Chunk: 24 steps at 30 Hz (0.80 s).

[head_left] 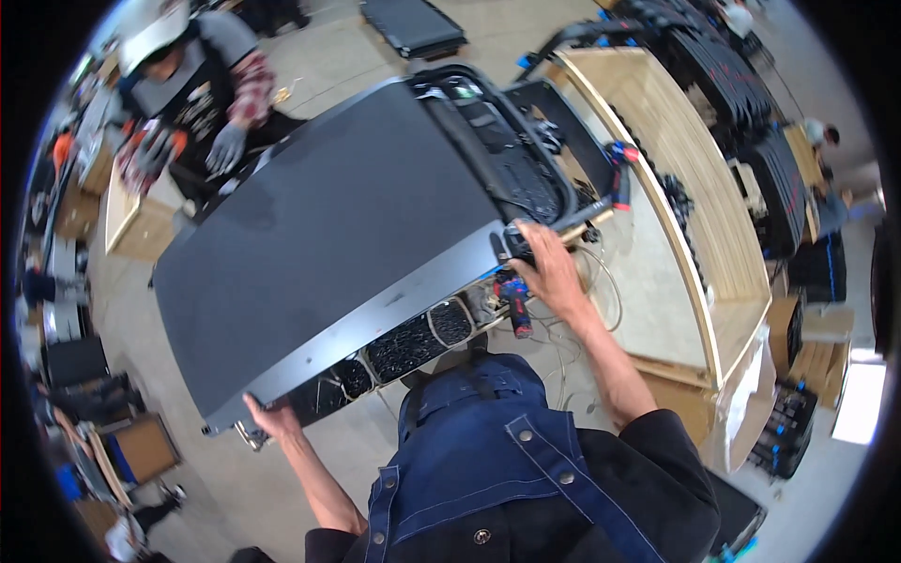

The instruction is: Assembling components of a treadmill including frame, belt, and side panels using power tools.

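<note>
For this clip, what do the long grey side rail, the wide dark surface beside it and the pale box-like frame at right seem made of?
Side rail: probably painted metal or plastic; smooth, with a soft sheen.
Dark surface: possibly rubber or plastic, judging by its even, matt look.
Pale frame: apparently bare wood, tan with grain-like streaks.

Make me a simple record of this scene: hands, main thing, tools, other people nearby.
Main thing: long machine with dark flat top, lying at a slant
Left hand: at its near left corner, fingers partly hidden
Right hand: at its near edge, farther right
Tool: red-and-blue power tool, just below the right hand
Nearby person: beyond the machine, gloved, upper left
</note>
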Each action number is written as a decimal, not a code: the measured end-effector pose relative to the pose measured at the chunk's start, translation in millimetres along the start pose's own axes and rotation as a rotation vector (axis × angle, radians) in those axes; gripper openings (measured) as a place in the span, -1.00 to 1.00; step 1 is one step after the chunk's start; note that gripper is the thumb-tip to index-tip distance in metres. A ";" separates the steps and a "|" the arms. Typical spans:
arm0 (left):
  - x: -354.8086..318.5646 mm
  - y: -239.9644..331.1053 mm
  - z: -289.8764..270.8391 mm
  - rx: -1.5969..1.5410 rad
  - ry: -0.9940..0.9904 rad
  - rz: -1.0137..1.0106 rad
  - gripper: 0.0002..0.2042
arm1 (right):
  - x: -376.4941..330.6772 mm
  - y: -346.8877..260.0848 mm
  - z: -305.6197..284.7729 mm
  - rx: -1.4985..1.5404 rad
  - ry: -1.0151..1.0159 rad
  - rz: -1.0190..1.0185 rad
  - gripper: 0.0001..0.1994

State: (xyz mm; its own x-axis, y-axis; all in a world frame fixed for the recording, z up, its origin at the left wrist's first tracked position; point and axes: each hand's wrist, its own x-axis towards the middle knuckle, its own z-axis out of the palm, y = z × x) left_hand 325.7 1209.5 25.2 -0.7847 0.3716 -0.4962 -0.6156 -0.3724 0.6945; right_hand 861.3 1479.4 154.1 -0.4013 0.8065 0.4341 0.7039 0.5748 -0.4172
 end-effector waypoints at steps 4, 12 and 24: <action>-2.1 8.8 26.8 0.368 0.273 -0.027 -0.36 | -75.6 57.5 -2.8 0.360 -0.166 0.475 -0.55; -27.7 -23.5 76.7 0.405 0.305 0.037 -0.34 | -147.9 185.7 -3.9 0.272 0.140 1.078 -0.65; -21.8 -0.9 46.5 0.521 0.318 0.081 -0.40 | -133.4 294.6 44.4 0.065 -0.115 1.147 -0.30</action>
State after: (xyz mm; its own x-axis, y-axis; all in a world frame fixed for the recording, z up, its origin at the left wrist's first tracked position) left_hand 346.8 1241.2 59.7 -0.8605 0.0578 -0.5061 -0.4989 0.1054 0.8602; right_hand 1096.2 1547.2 -62.2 0.4016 0.8650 -0.3009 0.6592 -0.5011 -0.5607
